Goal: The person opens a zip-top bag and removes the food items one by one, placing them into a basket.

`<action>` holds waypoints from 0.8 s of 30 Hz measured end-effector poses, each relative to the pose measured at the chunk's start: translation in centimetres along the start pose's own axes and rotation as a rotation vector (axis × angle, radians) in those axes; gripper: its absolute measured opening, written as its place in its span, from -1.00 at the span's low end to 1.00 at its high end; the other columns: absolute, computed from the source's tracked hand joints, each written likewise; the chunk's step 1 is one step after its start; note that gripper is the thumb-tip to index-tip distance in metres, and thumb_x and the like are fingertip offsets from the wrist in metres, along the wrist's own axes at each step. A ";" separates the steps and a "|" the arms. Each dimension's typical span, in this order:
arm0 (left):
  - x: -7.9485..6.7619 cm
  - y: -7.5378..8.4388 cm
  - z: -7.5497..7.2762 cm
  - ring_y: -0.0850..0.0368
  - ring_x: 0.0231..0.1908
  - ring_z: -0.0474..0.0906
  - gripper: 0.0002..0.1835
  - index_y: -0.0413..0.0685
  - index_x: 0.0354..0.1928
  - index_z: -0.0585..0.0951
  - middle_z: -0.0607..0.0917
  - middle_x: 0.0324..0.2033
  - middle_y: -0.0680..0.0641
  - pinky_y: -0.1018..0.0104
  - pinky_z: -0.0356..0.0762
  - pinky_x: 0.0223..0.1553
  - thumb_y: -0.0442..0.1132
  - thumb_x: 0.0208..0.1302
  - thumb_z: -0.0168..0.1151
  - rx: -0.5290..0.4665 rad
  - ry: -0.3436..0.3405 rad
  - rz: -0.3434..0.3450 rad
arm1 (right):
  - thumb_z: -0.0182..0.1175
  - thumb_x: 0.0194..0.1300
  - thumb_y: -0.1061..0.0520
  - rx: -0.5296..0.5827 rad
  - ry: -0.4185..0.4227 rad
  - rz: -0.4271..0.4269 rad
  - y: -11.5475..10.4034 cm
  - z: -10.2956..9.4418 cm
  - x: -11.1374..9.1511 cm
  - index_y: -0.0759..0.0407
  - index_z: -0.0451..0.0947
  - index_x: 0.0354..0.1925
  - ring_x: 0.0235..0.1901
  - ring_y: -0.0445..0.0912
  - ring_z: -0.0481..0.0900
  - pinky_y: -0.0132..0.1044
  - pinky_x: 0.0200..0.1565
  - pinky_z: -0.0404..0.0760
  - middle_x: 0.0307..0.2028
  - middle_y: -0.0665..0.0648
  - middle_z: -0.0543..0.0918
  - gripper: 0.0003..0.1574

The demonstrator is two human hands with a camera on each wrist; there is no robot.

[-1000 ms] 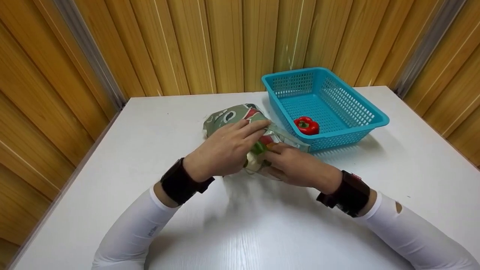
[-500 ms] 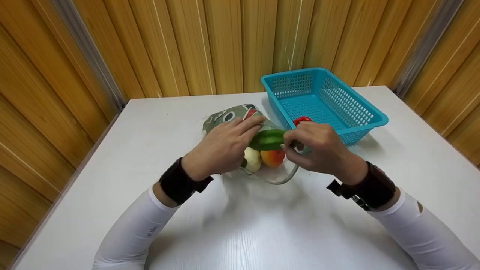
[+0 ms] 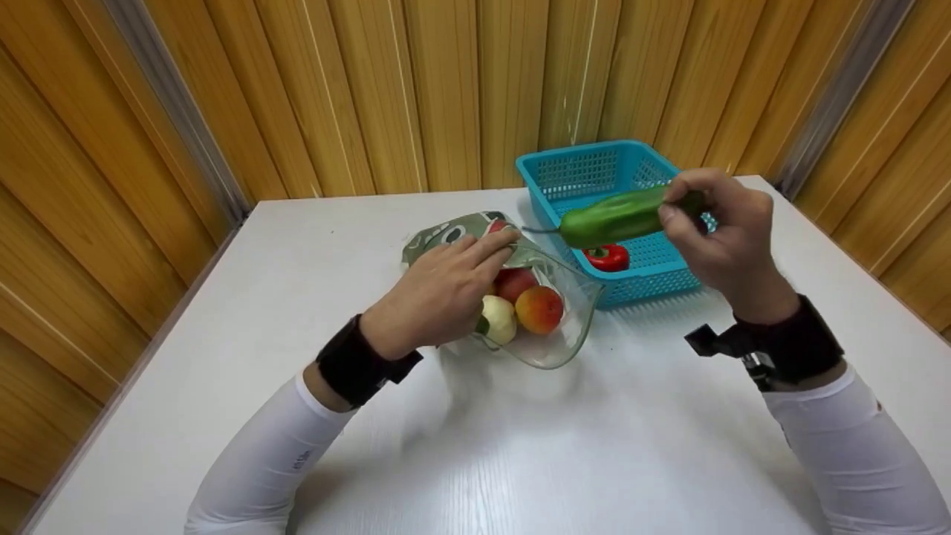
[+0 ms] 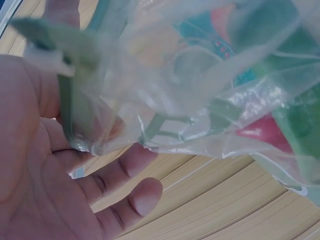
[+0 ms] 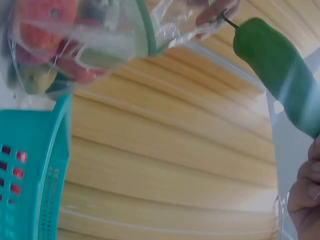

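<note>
My right hand (image 3: 732, 234) grips one end of a long green pepper (image 3: 613, 219), its thin stem pointing left. The pepper is in the air, in front of the blue basket in the head view. A see-through bag (image 3: 568, 353) with a printed green side lies on the table, its mouth facing right. My left hand (image 3: 442, 293) holds the bag by the rim of its mouth. Inside the bag are an orange-red fruit (image 3: 539, 310), a pale round one (image 3: 500, 319) and a dark red one (image 3: 514, 282). More contents are partly hidden.
The blue perforated basket (image 3: 646, 281) stands behind and right of the bag, close to its mouth. A red bell pepper (image 3: 611, 258) sits in its near left corner. Wood-look panels (image 3: 446, 96) rise behind the white table (image 3: 327, 260).
My right hand has drawn the green pepper out of the bag and raised it right, towards the basket. The bag's mouth now shows more fruit. My left hand has stayed put.
</note>
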State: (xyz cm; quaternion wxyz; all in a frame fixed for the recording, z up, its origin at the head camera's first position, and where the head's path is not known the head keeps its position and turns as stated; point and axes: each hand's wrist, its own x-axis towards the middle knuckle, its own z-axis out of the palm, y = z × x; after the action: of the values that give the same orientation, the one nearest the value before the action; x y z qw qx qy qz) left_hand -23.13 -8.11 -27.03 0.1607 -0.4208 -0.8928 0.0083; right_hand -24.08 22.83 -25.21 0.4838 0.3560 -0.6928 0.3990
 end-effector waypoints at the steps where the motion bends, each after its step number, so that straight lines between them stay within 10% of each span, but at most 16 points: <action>1: 0.0 0.0 0.0 -0.09 0.26 0.43 -0.31 -0.18 0.43 0.35 0.24 0.51 -0.05 0.12 0.52 0.20 -0.31 0.24 0.27 -0.001 -0.004 -0.003 | 0.12 0.04 0.30 -0.033 0.013 0.027 0.5 -0.2 0.0 0.48 0.51 -0.38 -0.61 -0.42 0.25 -0.63 -0.51 0.22 -0.61 0.23 0.50 -0.80; 11: 0.1 0.0 0.1 -0.09 0.23 0.44 -0.31 -0.18 0.44 0.35 0.24 0.50 -0.03 0.10 0.53 0.19 -0.30 0.25 0.25 0.023 -0.006 -0.008 | 0.14 0.31 0.19 -0.441 -0.115 0.259 6.9 -0.9 -1.8 0.32 0.58 -0.19 -0.62 -0.33 0.31 -0.60 -0.50 0.27 -0.56 0.24 0.62 -0.79; 24: 0.4 0.1 0.1 -0.09 0.20 0.46 -0.32 -0.16 0.42 0.37 0.25 0.50 -0.03 0.07 0.54 0.19 -0.30 0.23 0.27 0.015 -0.003 -0.001 | 0.05 0.45 0.09 -0.532 -0.704 0.777 11.0 -1.4 -4.4 0.20 0.45 0.06 -0.37 0.10 0.46 -0.20 -0.44 0.38 -0.33 0.31 0.56 -0.70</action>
State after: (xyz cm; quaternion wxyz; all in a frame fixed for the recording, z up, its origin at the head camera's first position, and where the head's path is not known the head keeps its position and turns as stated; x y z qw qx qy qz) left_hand -23.31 -7.72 -27.07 0.1626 -0.4190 -0.8932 0.0153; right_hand -32.02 29.24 -31.45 0.1158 0.0532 -0.9677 0.2173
